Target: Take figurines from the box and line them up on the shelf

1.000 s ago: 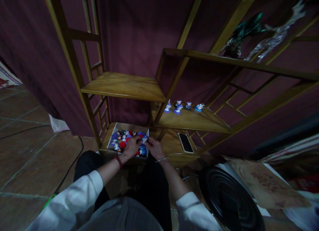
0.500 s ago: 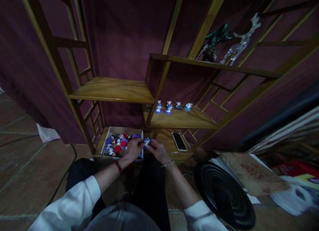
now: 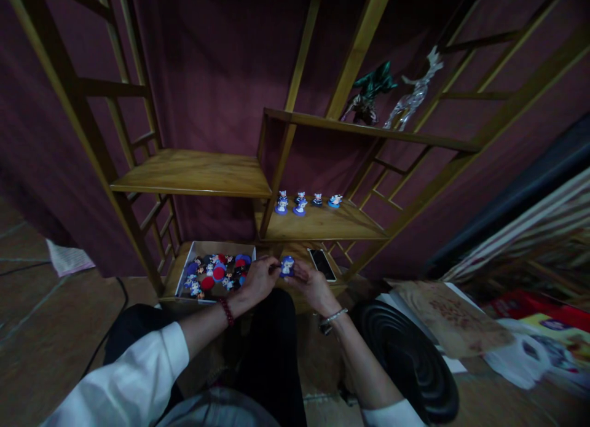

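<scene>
A small purple and white figurine is held upright between my two hands, in front of the lowest shelf. My left hand pinches it from the left with its fingertips. From the right, the fingers of my right hand close around its other side and base. Just left of my left hand stands a white box with several figurines jumbled inside, some showing red or blue round bases. On the shelf above, several figurines stand in two rows.
A phone lies on the low shelf right of my hands. Wooden posts divide the shelving. Higher up stand a green ornament and a clear deer figure. A black ribbed round object and a plastic bag sit at right.
Both hands have moved to the right with the figurine, away from the box. More of the figurine shows now. The view has shifted slightly.
</scene>
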{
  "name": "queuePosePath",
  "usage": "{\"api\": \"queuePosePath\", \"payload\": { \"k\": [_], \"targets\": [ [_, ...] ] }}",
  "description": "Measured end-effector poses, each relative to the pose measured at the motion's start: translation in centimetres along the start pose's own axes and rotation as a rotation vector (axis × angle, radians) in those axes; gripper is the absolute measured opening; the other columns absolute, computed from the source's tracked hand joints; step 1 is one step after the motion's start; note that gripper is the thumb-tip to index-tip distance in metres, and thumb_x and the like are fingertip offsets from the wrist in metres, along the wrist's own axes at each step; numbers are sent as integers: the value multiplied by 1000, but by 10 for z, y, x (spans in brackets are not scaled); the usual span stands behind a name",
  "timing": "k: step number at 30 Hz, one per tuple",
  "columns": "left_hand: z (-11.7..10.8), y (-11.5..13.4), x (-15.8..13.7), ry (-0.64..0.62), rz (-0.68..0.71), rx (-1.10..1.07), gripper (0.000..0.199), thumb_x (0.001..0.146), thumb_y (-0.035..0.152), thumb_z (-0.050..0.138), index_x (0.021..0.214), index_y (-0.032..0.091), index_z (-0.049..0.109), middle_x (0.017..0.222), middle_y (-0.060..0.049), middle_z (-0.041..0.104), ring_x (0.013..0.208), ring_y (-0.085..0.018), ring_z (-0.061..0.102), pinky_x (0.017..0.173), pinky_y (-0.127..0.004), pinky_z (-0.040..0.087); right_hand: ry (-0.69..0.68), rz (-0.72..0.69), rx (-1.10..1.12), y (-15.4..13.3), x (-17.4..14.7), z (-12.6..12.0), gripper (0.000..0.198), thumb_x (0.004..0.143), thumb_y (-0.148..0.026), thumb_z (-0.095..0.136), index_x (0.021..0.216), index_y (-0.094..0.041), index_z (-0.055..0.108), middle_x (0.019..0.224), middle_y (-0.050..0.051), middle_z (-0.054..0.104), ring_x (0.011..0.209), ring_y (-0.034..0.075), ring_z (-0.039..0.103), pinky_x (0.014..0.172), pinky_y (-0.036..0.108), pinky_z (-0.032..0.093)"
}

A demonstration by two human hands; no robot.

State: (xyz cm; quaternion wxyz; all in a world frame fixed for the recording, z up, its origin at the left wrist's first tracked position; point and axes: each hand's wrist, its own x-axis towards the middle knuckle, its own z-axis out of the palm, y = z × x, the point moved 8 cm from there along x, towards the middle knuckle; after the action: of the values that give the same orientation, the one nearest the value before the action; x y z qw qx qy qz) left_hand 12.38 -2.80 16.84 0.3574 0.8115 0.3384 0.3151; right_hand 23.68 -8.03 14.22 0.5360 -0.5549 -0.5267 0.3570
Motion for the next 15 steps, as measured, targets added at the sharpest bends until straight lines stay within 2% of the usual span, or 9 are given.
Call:
{"api": "queuePosePath", "payload": {
  "k": [5, 15],
  "targets": [
    [8, 19, 9, -16, 64, -34, 15, 74, 13, 51, 85, 16, 61, 82, -2, 61, 73, -11, 58, 70, -23, 47, 65, 15, -21, -14, -1, -24, 42, 61, -29, 71, 100, -21, 58, 100, 3, 66, 95, 19, 61, 91, 37, 47],
    [22, 45, 34, -10, 166, -34, 17, 73, 10, 53, 86, 15, 62, 86, -4, 59, 78, -12, 57, 75, -24, 48, 119, -45, -139, -34, 7, -57, 40, 60, -31, 70, 98, -22, 59, 94, 3, 67, 90, 19, 63, 85, 34, 50]
  ]
}}
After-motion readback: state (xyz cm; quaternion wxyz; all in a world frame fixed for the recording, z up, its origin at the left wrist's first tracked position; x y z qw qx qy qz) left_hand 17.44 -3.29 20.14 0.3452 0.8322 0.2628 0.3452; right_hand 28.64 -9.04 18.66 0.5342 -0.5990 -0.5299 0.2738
